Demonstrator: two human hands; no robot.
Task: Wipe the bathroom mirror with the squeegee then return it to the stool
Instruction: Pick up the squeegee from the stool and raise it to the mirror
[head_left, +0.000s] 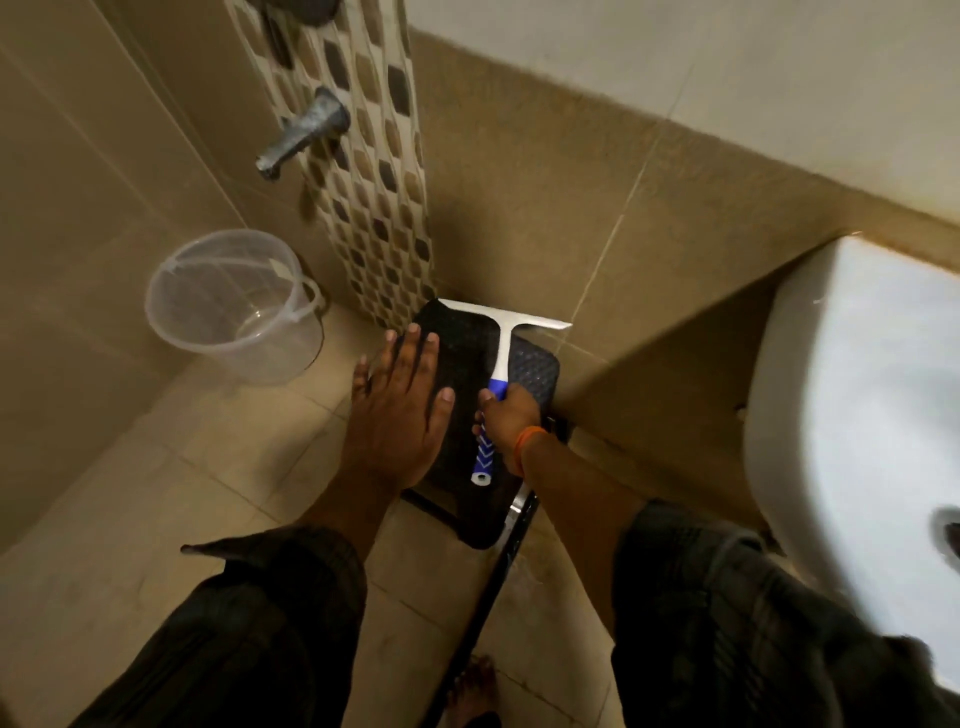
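**Squeegee gripped over the stool**

The squeegee (496, 364) was seen lying along the top of the black stool (462, 338), its white blade across the far edge by the wall and its blue-and-white handle pointing back toward the person. Whether it rested fully on the stool or was lifted slightly could not be told. The handle was grasped by the right hand (511, 421), whose fingers (485, 397) were curled round the blue grip near its middle; the handle's end with its hole was left showing below the hand. An orange band (527, 441) was worn at that wrist.

The left hand (397, 405) was laid flat over the stool's left part, its fingers straight and spread, holding nothing. Both forearms were bare, with dark sleeves (270, 623) pushed up above them.

The stool was set on the tiled floor (208, 467) in the corner, against the beige wall. A clear plastic bucket (234, 306) was stood on the floor to the left, apart from the stool. A metal tap (304, 135) was fixed to the wall above it, beside a strip of patterned tiles (374, 208). A white basin (857, 389) was seen at the right. A bare foot (475, 686) was visible at the bottom edge.
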